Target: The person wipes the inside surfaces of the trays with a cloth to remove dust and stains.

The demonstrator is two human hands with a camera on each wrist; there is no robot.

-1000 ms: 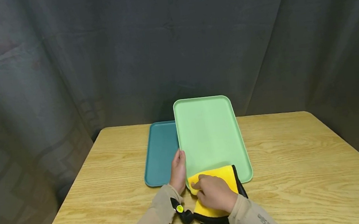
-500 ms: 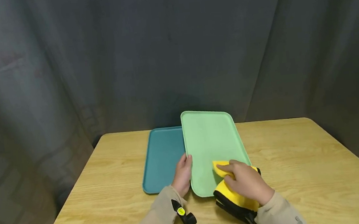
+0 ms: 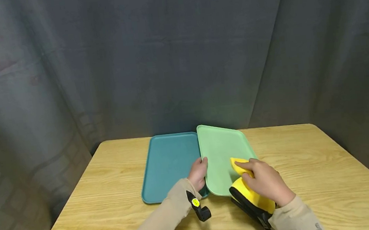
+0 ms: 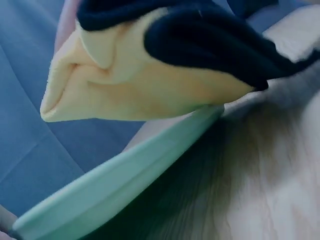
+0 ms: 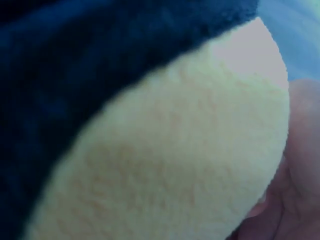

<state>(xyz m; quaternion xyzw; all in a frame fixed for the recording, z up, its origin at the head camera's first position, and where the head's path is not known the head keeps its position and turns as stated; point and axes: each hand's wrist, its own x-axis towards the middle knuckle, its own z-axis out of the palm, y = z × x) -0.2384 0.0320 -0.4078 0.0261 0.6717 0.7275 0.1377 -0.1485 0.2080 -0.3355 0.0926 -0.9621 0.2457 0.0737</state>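
My left hand (image 3: 198, 172) grips the left edge of a light green tray (image 3: 223, 146), thumb on the rim. The tray is held tilted, its raised left side overlapping a blue tray (image 3: 169, 165) that lies flat on the table. Bunched in my right hand (image 3: 267, 181) is a yellow cloth (image 3: 253, 195) with a black border, over the tray's lower right part. In the left wrist view the folded cloth (image 4: 150, 95) appears above the tray's rim (image 4: 115, 180). The cloth (image 5: 175, 135) fills most of the right wrist view, hiding much of that hand.
A light wooden table (image 3: 312, 176) lies under everything, its surface extending to both sides of the trays. Dark grey curtains (image 3: 178, 55) hang behind the back edge and along the sides. A black strap (image 3: 199, 207) is around the left wrist.
The green tray has moved right and down and turned slightly, uncovering more of the blue tray. The cloth in my right hand has shifted right across the green tray, bunching up more.
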